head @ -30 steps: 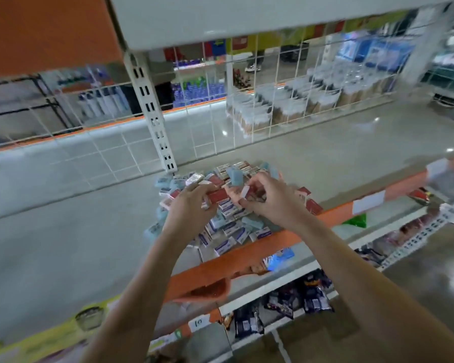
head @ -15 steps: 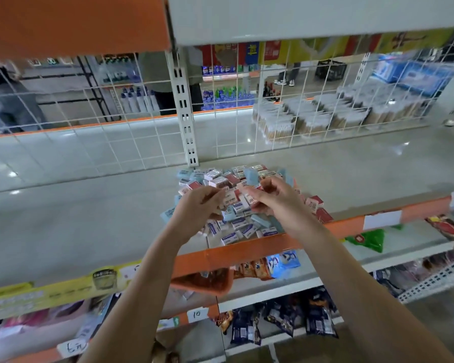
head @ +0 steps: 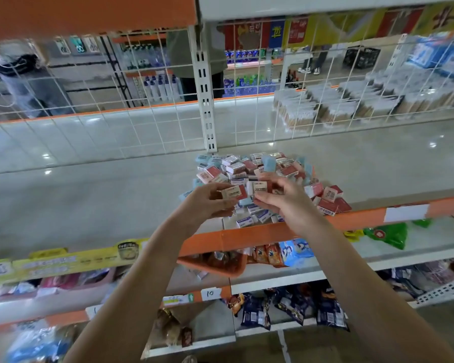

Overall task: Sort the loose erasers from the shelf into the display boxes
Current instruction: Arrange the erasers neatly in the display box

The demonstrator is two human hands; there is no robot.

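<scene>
A heap of loose erasers (head: 249, 169) in red, white and pale blue wrappers lies on the grey shelf (head: 116, 200), near its orange front edge. My left hand (head: 207, 203) pinches a cream-and-red eraser (head: 233, 193) just above the heap's near side. My right hand (head: 286, 203) holds another cream-and-red eraser (head: 260, 189) right beside it, the two erasers almost touching. A white display box (head: 247, 221) with blue-labelled erasers sits under my hands at the shelf edge, partly hidden.
A white wire grid (head: 247, 116) and an upright post (head: 206, 100) close the shelf's back. The orange shelf lip (head: 273, 231) runs below my wrists. Lower shelves hold snack packets (head: 286, 252). A person (head: 19, 79) stands beyond the grid at left.
Both hands have lifted slightly off the heap, each now showing a cream-and-red eraser held side by side. The camera has swung left and levelled.
</scene>
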